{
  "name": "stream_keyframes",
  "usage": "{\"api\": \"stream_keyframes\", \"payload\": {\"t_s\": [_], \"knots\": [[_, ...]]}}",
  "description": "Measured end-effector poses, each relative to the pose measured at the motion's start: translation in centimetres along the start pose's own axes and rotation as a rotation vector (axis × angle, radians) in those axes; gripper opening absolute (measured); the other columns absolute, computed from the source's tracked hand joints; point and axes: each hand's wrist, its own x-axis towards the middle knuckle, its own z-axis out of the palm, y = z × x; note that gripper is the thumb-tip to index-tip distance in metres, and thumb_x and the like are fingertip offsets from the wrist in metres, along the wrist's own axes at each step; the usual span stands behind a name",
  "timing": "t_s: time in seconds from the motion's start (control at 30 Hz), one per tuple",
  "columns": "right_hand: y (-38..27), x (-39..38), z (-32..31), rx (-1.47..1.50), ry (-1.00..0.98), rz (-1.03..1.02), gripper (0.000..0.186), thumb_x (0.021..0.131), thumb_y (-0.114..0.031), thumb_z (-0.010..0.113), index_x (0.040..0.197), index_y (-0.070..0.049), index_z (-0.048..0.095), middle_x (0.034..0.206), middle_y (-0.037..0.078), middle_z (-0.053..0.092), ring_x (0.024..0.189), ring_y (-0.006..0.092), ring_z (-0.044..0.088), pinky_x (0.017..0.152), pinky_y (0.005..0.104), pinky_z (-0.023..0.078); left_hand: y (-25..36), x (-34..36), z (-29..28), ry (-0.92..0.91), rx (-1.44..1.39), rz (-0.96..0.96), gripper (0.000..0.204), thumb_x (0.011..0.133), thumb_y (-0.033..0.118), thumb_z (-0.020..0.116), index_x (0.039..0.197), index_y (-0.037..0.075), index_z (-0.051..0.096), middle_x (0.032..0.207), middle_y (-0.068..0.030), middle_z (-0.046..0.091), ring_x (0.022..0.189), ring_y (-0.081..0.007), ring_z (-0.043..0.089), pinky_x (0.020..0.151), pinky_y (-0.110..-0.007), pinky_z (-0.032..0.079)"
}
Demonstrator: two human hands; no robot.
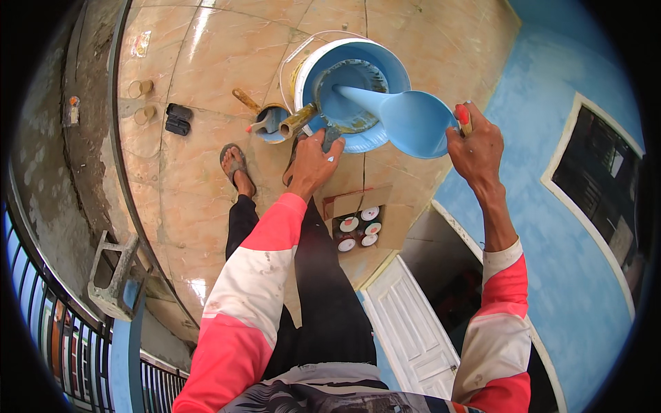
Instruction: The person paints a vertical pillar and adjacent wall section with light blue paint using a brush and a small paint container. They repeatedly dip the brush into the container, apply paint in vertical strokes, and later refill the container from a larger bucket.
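Note:
A light blue dipper [421,127] is tilted over the white bucket [301,81], and a stream of pale blue paint [361,98] runs from it into the paint inside. My right hand [476,148] is closed at the dipper's right side; a wooden, red-tipped handle end [463,118] sticks up from the fist. Against the bucket's near rim, my left hand [315,160] closes on a grey paint-stained piece [331,136], its kind unclear. A hollow bamboo piece [297,120] lies over the rim just left of that hand. Its far end is hidden in the bucket.
Left of the bucket stands a small paint can [274,122] with a brush in it. An open carton [385,224] of lidded containers sits near my feet. A black case [178,119] and two cups [140,88] lie farther left. The blue wall [523,124] rises at right.

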Motion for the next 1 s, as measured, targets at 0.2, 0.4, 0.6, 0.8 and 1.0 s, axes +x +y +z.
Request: {"api": "stream_keyframes", "payload": {"t_s": [0.2,0.4,0.6,0.8,1.0], "knots": [[-0.3,0.3,0.0,-0.075,-0.035,-0.007,0.033,0.076,-0.008,0.066,0.108,-0.006,0.066,0.063,0.022,0.061,0.062,0.0440,0.061,0.058,0.0494,0.047,0.0,0.2,0.1,0.035,-0.003,0.019,0.040,0.090,0.031,0.067,0.085,-0.009,0.063,0.071,-0.0292,0.065,0.068,-0.0452,0.064,0.072,-0.050,0.050],[-1.6,0.8,-0.3,-0.131,-0.089,-0.013,0.034,0.074,-0.006,0.065,0.108,-0.001,0.067,0.065,0.024,0.062,0.065,0.0451,0.062,0.060,0.0508,0.047,0.5,0.2,-0.3,0.016,-0.005,-0.004,0.041,0.089,0.031,0.067,0.083,-0.009,0.062,0.075,-0.0314,0.065,0.070,-0.0457,0.065,0.071,-0.050,0.049],[-3.1,1.4,-0.6,-0.178,-0.104,-0.066,0.030,0.073,-0.005,0.063,0.103,0.001,0.066,0.069,0.025,0.064,0.070,0.0468,0.063,0.062,0.0518,0.048,-0.4,0.1,-0.1,0.030,-0.022,0.036,0.041,0.089,0.032,0.069,0.100,-0.008,0.067,0.074,-0.0219,0.065,0.059,-0.0259,0.055,0.060,-0.041,0.044],[-4.8,1.8,-1.2,-0.211,-0.128,-0.073,0.024,0.074,-0.005,0.063,0.097,-0.001,0.066,0.071,0.025,0.064,0.071,0.0470,0.063,0.063,0.0527,0.048,-0.8,0.2,-0.2,0.048,0.005,0.080,0.040,0.090,0.031,0.067,0.097,-0.009,0.066,0.073,-0.0231,0.065,0.060,-0.0261,0.057,0.060,-0.042,0.045],[-6.0,2.3,-1.7,-0.262,-0.159,-0.088,0.017,0.074,-0.004,0.064,0.090,0.000,0.065,0.071,0.024,0.064,0.069,0.0460,0.063,0.062,0.0515,0.047,-0.6,0.2,-0.9,0.015,-0.007,0.032,0.039,0.090,0.029,0.067,0.097,-0.009,0.066,0.073,-0.0235,0.066,0.061,-0.0288,0.058,0.063,-0.043,0.047]]}}
